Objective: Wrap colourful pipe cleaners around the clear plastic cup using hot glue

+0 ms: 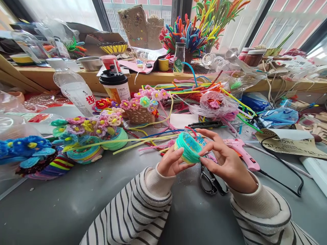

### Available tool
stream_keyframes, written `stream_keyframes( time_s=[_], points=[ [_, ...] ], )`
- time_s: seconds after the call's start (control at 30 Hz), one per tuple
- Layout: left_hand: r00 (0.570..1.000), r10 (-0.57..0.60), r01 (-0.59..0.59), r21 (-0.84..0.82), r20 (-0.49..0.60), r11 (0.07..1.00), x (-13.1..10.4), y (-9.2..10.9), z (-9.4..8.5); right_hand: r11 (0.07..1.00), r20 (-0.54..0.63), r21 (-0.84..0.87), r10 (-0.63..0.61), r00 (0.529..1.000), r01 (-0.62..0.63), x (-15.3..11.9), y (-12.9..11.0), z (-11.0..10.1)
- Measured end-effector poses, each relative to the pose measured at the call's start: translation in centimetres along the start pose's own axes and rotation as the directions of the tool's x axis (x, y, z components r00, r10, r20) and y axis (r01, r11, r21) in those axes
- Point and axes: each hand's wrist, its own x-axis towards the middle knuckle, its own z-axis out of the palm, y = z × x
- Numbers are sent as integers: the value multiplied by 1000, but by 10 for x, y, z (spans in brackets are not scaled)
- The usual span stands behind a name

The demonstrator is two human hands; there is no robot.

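Note:
A small round cup [188,149] wrapped in turquoise and yellow fuzzy stems is held up above the grey table, tilted so its opening shows. My left hand [173,160] grips it from the left and below, thumb on its side. The fingers of my right hand [221,158] press on its right rim, thumb and fingertips together there. Whether they also pinch a stem end is too small to tell. Black-handled scissors [211,182] lie just below my right hand. Long pale yellow stems [138,140] stretch out to the left of the cup.
A pink glue gun [241,153] with a black cord lies right of my right hand. Flower-topped wrapped pots [85,149] stand at left. Behind are a water bottle [76,88], a lidded coffee cup [114,86], a flower basket [141,114] and heaped colourful stems [178,90].

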Motion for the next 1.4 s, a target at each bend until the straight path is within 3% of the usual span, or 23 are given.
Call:
stream_keyframes(
  time_s=[0.53, 0.67, 0.83, 1.07, 1.2, 1.3, 1.4],
  points=[
    [1000, 8, -9, 59, 7, 998, 1, 4, 7, 999, 15, -51, 2, 1000, -2, -1, -1, 4],
    [995, 50, -46, 44, -85, 998, 4, -2, 1, 989, -18, -145, -13, 1000, 11, -1, -1, 4],
    [946, 211, -178, 151, -244, 972, 7, -10, -4, 958, -67, -285, -38, 997, 18, -1, 2, 3],
    [847, 435, -347, 302, -306, 888, 4, -9, 7, 954, -63, -293, -80, 995, 58, 0, 8, 4],
    [759, 599, -376, 579, -255, 723, 1, -10, 9, 994, -37, -97, -53, 998, 49, 1, 12, 1],
    [632, 773, -429, 809, -48, 401, 1, -14, 7, 999, -65, -20, -39, 997, 38, 1, 13, -1],
    [514, 833, -471, 879, 205, 74, 2, -15, 6, 998, -83, 24, -55, 995, 57, 1, 12, 0]
  ],
)
